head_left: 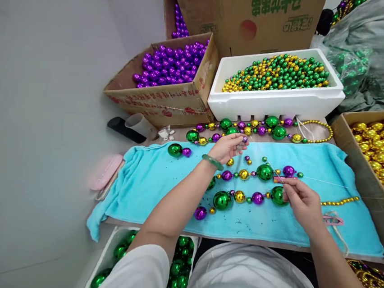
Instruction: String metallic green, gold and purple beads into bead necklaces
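A small purple bead [245, 139] is held above the blue towel [160, 191], pinched by the left hand's [227, 147] fingers. By the right hand [303, 203], a thin strand [279, 178] is pinched near a large green bead [276, 195]. Behind, green and gold beads [280, 73] are heaped in a white box [270, 104].

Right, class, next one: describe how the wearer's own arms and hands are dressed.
The left hand is ungloved, with a smooth, rounded green bangle at its wrist; a loose white short sleeve covers that upper arm. The right hand is ungloved too, its wrist unadorned; no right sleeve shows.
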`<action>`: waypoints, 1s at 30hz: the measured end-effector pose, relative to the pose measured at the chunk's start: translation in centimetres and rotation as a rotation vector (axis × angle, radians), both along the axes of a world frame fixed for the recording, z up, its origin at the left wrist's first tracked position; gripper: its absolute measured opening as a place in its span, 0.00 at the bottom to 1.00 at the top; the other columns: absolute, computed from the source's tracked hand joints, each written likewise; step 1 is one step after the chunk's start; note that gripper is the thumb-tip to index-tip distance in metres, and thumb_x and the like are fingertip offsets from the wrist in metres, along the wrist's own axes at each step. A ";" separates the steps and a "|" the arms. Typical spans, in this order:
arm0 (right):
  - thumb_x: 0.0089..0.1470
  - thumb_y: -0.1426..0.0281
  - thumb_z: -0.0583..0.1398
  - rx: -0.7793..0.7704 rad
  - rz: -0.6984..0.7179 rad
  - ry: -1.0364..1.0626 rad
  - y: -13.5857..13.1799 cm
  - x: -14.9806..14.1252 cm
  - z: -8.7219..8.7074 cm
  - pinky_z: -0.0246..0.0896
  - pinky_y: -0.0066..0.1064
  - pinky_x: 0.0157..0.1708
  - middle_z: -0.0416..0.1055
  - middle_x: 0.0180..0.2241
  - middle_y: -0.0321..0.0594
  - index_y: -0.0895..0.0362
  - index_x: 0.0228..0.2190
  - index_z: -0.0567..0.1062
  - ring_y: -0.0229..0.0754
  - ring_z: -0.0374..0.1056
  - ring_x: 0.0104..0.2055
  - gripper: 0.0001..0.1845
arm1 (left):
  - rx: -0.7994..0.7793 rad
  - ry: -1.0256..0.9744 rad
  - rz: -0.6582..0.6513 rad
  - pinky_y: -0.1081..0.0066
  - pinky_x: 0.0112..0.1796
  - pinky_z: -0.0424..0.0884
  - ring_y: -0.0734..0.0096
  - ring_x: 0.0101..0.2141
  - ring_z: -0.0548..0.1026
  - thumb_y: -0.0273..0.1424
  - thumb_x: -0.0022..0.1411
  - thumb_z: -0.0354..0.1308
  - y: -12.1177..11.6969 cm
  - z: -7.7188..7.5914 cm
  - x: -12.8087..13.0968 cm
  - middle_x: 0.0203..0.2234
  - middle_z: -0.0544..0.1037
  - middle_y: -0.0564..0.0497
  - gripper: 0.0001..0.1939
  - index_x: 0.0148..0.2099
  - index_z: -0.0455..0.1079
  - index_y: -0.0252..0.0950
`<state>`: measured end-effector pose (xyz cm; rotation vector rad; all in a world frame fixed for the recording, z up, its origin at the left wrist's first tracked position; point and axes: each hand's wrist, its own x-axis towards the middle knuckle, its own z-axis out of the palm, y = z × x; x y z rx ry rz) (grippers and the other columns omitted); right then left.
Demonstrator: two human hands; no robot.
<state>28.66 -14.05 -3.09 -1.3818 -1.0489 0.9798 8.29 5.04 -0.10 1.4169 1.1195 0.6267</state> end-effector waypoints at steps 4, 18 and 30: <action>0.53 0.62 0.61 0.013 0.021 0.001 -0.4 -0.4 -0.4 0.56 0.28 0.20 0.65 0.18 0.33 0.55 0.34 0.78 0.36 0.61 0.21 0.10 | -0.371 -0.552 0.060 0.75 0.32 0.71 0.75 0.31 0.77 0.32 0.59 0.61 -2.4 1.8 -1.1 0.33 0.78 0.49 0.10 0.43 0.71 0.35; 0.55 0.63 0.60 0.000 0.050 -0.088 -0.2 -0.6 -1.0 0.56 0.28 0.21 0.65 0.19 0.33 0.55 0.36 0.78 0.35 0.61 0.21 0.10 | -0.423 -0.666 0.199 0.76 0.31 0.69 0.76 0.30 0.76 0.29 0.61 0.58 -3.4 1.9 -1.5 0.31 0.79 0.49 0.05 0.39 0.71 0.34; 0.56 0.64 0.60 -0.010 0.075 -0.110 0.1 -0.6 -1.1 0.57 0.27 0.22 0.64 0.20 0.33 0.58 0.37 0.77 0.34 0.61 0.22 0.11 | -0.502 -0.802 0.192 0.75 0.29 0.71 0.75 0.28 0.77 0.28 0.62 0.57 -4.0 1.1 -2.1 0.30 0.78 0.49 0.05 0.40 0.72 0.32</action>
